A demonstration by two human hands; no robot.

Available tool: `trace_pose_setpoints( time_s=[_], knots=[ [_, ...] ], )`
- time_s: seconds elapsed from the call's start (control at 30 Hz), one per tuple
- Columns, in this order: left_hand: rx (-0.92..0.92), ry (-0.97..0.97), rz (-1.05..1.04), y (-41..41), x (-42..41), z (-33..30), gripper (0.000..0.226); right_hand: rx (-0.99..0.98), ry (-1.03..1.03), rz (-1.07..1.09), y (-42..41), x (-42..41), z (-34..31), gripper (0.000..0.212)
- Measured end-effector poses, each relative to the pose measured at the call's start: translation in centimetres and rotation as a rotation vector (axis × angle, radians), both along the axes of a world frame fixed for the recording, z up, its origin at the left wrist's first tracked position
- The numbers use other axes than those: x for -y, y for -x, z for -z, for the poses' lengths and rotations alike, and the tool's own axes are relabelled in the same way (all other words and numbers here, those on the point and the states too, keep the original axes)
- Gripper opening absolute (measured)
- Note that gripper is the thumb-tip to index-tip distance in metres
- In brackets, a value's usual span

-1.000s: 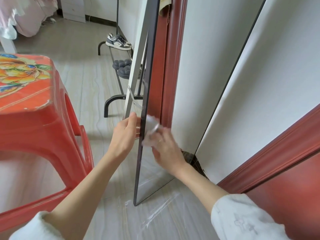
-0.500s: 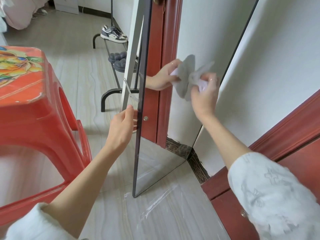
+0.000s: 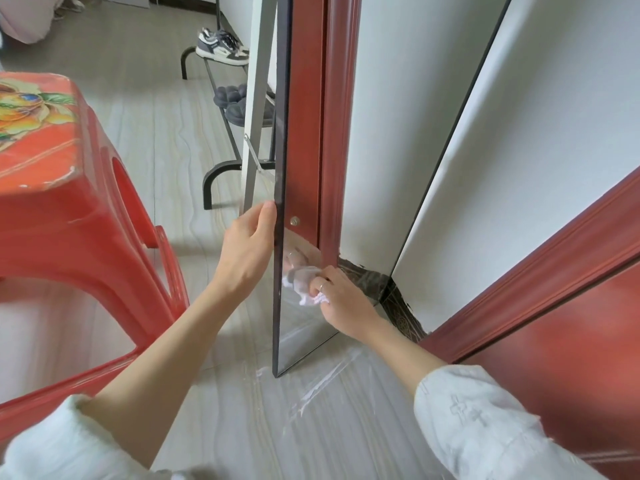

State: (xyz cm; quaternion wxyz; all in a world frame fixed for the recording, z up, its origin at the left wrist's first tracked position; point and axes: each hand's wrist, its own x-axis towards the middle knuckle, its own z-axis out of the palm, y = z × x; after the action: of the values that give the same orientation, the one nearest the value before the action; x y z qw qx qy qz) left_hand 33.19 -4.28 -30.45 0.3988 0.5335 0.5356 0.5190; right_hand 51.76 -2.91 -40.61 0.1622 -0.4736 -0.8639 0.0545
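Observation:
A tall standing mirror [image 3: 381, 150] with a thin black frame stands on the floor and reflects a white wall and red door trim. My left hand [image 3: 247, 247] grips the mirror's left frame edge, thumb on the front side. My right hand [image 3: 341, 303] holds a crumpled white cloth [image 3: 304, 285] and presses it against the lower part of the glass, close to the left edge. The cloth's reflection shows faintly just above it.
A red plastic stool [image 3: 62, 209] with a fruit print stands at the left, close to my left arm. Behind the mirror stands a black shoe rack [image 3: 221, 168] with sneakers [image 3: 221, 48] and dark slippers [image 3: 235, 102]. Red door trim [image 3: 554, 265] runs at the right. Clear film [image 3: 322, 386] lies on the floor.
My right hand with the cloth rose from the lower glass to the mirror's middle, then came back down to the lower left part. My left hand kept its grip on the frame.

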Motion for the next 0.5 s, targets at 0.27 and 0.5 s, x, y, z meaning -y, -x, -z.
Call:
trace_pose_setpoints(
  time_s=[0.27, 0.5],
  knots=[
    [-0.13, -0.07, 0.025, -0.8, 0.6, 1.2, 0.025, -0.854, -0.365, 0.578, -1.6, -6.3, -10.8, 0.026],
    [-0.152, -0.107, 0.042, -1.0, 0.3, 2.0, 0.01, -0.79, -0.323, 0.457, 1.7, -5.1, -3.1, 0.023]
  ],
)
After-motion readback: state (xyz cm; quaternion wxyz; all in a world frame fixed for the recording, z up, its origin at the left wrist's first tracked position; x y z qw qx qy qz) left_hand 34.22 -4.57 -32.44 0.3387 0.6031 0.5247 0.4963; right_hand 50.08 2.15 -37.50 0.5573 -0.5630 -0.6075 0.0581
